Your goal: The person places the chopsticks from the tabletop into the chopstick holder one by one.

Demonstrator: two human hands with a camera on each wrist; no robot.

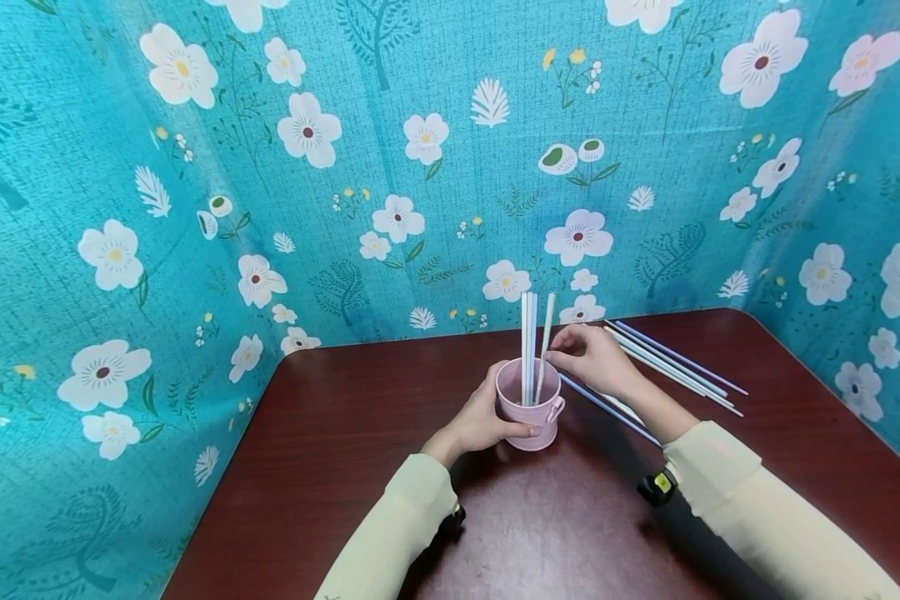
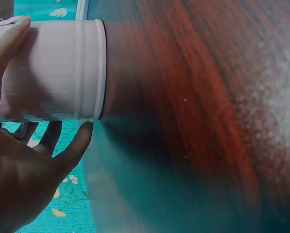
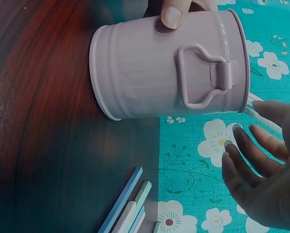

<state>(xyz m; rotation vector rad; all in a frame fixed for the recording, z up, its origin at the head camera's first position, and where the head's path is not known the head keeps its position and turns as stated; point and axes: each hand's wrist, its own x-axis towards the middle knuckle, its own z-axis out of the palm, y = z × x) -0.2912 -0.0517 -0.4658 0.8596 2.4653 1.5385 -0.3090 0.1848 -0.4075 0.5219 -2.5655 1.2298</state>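
Observation:
A small pink metal bucket (image 1: 528,421) with a wire side handle (image 3: 183,77) stands upright on the table. Several thin sticks (image 1: 528,342), white and pale blue, stand in it, and a pale green stick (image 1: 547,333) leans against its right rim. My left hand (image 1: 480,421) grips the bucket from the left, thumb across its front and fingers round the far side. Beside the right rim is my right hand (image 1: 596,358), its thumb close to the pale green stick. In the right wrist view its fingers (image 3: 254,153) are spread apart from the thumb.
More sticks (image 1: 675,362), white, blue and purple, lie on the dark red-brown table (image 1: 330,467) to the right of the bucket. Some pass under my right forearm. A turquoise flowered cloth (image 1: 450,192) hangs behind the table and at both sides.

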